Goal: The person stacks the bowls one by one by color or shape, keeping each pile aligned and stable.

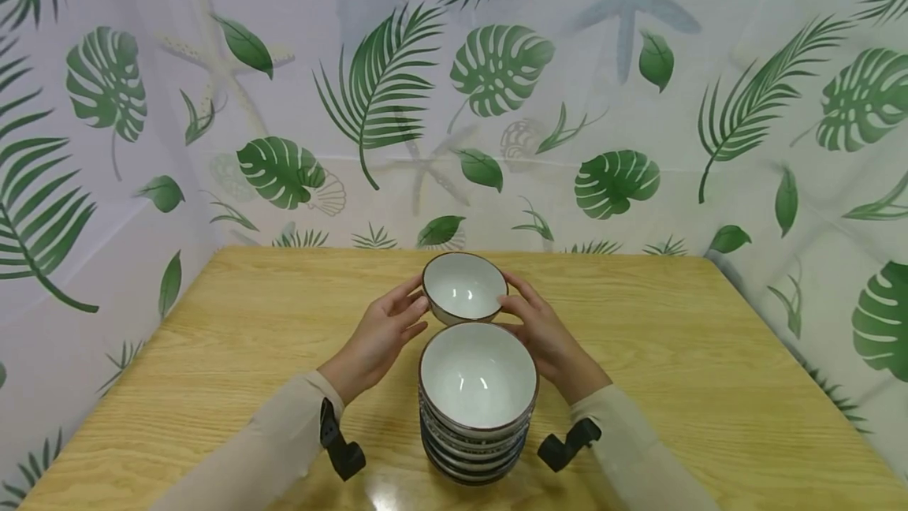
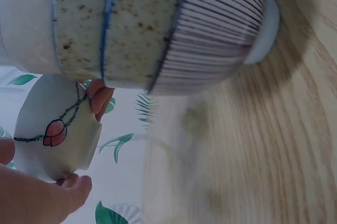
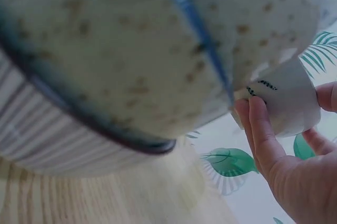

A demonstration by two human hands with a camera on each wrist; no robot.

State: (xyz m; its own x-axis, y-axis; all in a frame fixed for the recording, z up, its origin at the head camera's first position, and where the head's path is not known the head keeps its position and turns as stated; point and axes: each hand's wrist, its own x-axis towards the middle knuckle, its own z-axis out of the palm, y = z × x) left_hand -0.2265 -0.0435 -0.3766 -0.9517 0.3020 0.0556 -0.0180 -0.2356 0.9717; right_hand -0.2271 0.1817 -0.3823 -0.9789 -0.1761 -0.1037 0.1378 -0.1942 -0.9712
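Note:
Both hands hold a small white bowl [image 1: 464,290] with a dark rim, just beyond a tall stack of bowls [image 1: 478,377]. My left hand [image 1: 372,341] grips its left side, thumb at the rim and fingers curled beneath. On the opposite side my right hand [image 1: 553,341] grips it the same way. In the left wrist view a painted red bud and dark stem show on the held bowl [image 2: 52,129], which is raised above the table. The right wrist view shows fingers [image 3: 263,132] round its wall. The stacked bowls have speckled and striped sides.
The stack stands upright on a wooden table [image 1: 269,322], between the forearms and close to both wrists. A white cloth [image 1: 525,172] with green leaf prints hangs behind the table's far edge and along its sides. Black straps with small cameras sit on both wrists.

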